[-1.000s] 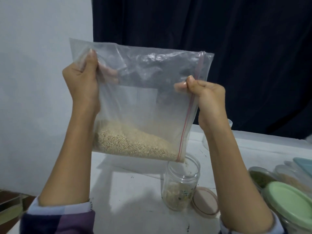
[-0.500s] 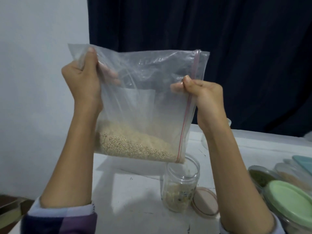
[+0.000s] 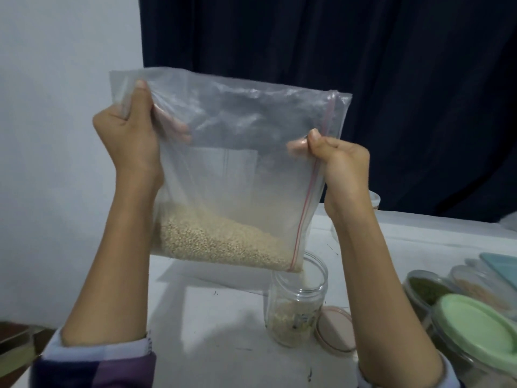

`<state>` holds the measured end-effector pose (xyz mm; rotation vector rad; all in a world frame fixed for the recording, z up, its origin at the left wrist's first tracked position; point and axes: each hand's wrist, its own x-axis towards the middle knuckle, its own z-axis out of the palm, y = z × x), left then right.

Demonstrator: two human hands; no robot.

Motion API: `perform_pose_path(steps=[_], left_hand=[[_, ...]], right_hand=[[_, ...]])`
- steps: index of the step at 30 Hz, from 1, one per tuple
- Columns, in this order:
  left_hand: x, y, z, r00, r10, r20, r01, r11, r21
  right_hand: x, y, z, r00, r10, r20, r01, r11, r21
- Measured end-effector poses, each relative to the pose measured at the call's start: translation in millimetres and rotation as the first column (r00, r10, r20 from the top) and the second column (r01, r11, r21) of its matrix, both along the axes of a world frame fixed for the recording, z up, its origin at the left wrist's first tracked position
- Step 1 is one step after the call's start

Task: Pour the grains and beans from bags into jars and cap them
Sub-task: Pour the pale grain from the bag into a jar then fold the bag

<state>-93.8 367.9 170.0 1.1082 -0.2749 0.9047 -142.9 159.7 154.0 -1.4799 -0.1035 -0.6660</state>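
Your left hand (image 3: 131, 135) and right hand (image 3: 338, 158) pinch the limp, slippery bag (image 3: 237, 163); grip its edges, weight sags toward the jar (image 3: 298, 301)

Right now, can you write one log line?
step: pouring | left hand, right hand: hold bag | grains falling into open jar

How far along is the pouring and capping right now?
Done: jars at right, one with a green lid, are filled. In hand: left hand and right hand tip the bag, grain streaming into the open jar. Left: empty bag, fit pink lid.
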Motion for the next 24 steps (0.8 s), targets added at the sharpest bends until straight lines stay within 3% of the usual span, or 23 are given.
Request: perform_pose_path(steps=[10, 14, 24], left_hand=[[8.3, 2.9, -0.1, 0.999, 0.043, -0.001, -0.043, 0.999, 0.029], [5.8, -2.8, 1.3, 0.999, 0.052, 0.008, -0.052, 0.999, -0.005], [17.6, 2.4, -0.9, 0.993, 0.114, 0.043, -0.115, 0.993, 0.014]], right_hand=[[-1.8, 0.2, 1.5, 0.999, 0.043, -0.006, -0.044, 0.995, -0.084], [-1.5, -0.7, 0.3, 1.0, 0.014, 0.012, -0.014, 1.0, -0.01], [-0.9, -1.5, 3.8, 0.999, 0.048, 0.017, -0.047, 0.997, -0.061]])
